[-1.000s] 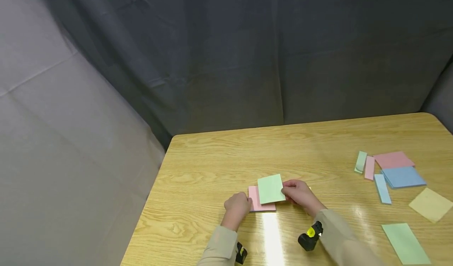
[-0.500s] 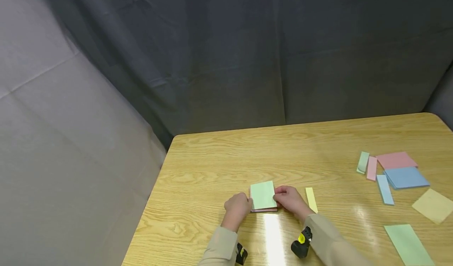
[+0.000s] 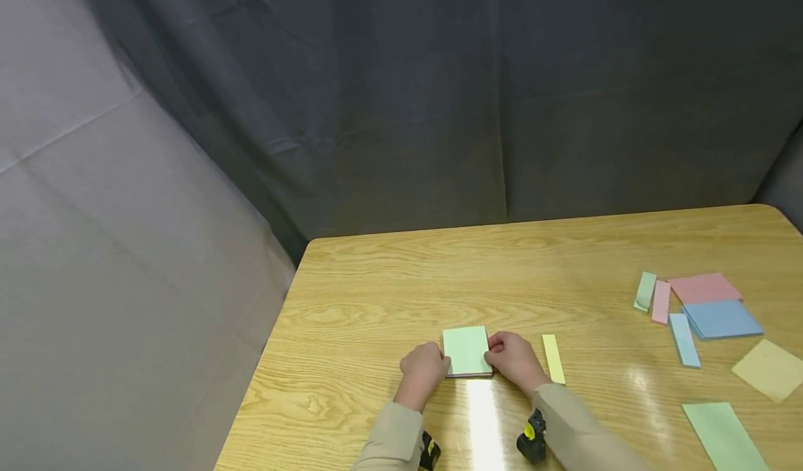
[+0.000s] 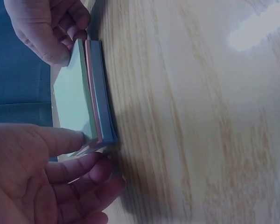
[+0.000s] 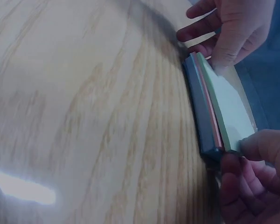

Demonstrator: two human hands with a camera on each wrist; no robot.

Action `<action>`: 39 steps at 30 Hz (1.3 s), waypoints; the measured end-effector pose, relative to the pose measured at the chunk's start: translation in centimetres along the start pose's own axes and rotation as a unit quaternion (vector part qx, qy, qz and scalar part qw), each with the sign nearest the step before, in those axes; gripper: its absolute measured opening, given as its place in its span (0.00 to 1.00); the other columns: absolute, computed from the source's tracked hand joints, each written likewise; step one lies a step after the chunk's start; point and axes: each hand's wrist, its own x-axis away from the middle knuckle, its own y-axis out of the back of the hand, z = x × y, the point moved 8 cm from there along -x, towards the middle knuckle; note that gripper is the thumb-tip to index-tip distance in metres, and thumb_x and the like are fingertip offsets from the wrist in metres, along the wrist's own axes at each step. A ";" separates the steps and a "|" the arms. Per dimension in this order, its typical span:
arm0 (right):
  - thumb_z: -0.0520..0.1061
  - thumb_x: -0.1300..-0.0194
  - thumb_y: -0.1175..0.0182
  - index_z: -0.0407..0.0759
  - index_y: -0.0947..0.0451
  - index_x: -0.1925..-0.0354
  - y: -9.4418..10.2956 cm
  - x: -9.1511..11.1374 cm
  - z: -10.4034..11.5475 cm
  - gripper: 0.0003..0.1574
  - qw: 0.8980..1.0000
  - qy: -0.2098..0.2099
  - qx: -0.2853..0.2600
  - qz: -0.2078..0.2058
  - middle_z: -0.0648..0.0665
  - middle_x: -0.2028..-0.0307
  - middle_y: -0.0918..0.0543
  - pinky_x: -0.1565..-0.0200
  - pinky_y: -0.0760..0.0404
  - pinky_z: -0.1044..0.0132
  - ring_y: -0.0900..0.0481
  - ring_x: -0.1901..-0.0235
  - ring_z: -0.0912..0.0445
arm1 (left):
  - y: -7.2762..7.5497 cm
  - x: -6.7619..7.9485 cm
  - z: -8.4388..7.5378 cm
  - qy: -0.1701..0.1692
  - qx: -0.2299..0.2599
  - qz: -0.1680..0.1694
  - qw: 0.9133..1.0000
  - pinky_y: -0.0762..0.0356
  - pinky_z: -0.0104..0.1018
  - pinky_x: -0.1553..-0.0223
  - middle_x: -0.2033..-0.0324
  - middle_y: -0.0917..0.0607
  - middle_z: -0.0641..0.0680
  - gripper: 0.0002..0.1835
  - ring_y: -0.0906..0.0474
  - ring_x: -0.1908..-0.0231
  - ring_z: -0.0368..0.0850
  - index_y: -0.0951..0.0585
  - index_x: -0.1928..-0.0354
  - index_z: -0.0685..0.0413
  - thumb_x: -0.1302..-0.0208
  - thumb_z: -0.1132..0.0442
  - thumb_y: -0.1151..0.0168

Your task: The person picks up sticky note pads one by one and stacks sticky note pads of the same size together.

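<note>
A light green sticky note pad lies on top of a small stack on the wooden table. Below it, a thin pink pad and a thicker blue pad show at the stack's near side. My left hand pinches the stack's left edge, thumb on the green pad and fingers curled at the side. At the opposite edge, my right hand pinches the green pad between thumb and forefinger. The pads' edges are roughly lined up, with the green one sitting flat.
A yellow strip pad lies right of my right hand. Farther right are green, pink and light blue strips, larger pink and blue pads, a yellow square and a green rectangle.
My right hand has brought the green pad left and down from above the pink one onto the stack, squaring it. The left hand has stayed at the stack's left edge.
</note>
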 end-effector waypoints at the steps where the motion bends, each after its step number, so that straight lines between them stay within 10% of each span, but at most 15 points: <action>1: 0.35 0.52 0.42 0.32 0.26 0.66 0.0 0.0 0.0 0.11 1.000 0.001 0.005 -0.001 0.47 0.77 0.24 0.72 0.29 0.63 0.28 0.75 0.56 | -0.1 0.0 0.0 -0.001 0.000 -0.001 1.000 0.45 0.34 0.85 0.94 0.42 0.45 0.25 0.47 0.89 0.40 0.40 0.94 0.50 0.42 0.59 0.45; 24: 0.36 0.49 0.43 0.32 0.28 0.63 0.1 0.7 -0.4 0.12 1.000 0.005 0.024 0.000 0.46 0.74 0.24 0.70 0.28 0.61 0.27 0.73 0.55 | -0.8 0.5 0.5 0.004 0.005 0.019 1.000 0.47 0.32 0.85 0.95 0.44 0.45 0.27 0.48 0.91 0.39 0.42 0.94 0.50 0.39 0.58 0.47; 39: 0.39 0.43 0.49 0.30 0.28 0.59 8.6 2.9 -2.2 0.15 0.998 0.021 0.043 -0.041 0.45 0.72 0.26 0.76 0.31 0.66 0.30 0.76 0.56 | -0.6 0.1 0.7 0.009 0.011 0.026 1.000 0.46 0.33 0.83 0.96 0.46 0.45 0.28 0.49 0.90 0.39 0.42 0.94 0.49 0.40 0.55 0.45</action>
